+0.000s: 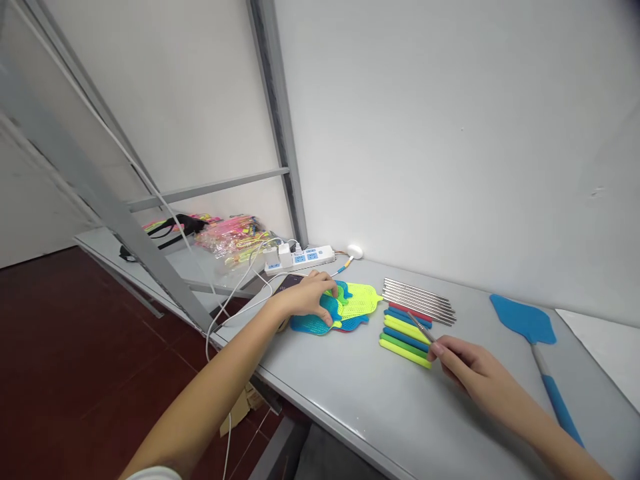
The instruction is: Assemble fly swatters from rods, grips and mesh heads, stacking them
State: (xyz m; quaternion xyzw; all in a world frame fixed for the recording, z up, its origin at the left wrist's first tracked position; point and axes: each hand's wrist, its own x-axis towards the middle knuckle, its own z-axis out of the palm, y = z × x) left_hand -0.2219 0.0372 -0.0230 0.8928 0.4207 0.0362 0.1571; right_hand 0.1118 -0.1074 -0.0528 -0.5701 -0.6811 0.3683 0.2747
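Note:
My left hand (313, 297) reaches over a pile of flat, meshed fly swatter heads, its thumb and fingers curled around a blue fly swatter head (311, 325). Beside it a yellow fly swatter head (363, 300) shows on the pile, with green, blue and a bit of red. In my right hand (465, 367) a thin metal rod (421, 328) is pinched, pointing up and left above a row of coloured handles (405, 350) in yellow, green, blue and red. Several more metal rods (417, 300) lie side by side behind the handles.
An assembled blue fly swatter (525, 320) lies at the right, near a white sheet (605, 347). Along the wall sits a power strip (300, 260) with white cables; a phone (289, 283) is partly behind my left hand. Bagged colourful items (235, 237) lie beyond the metal frame (150, 267).

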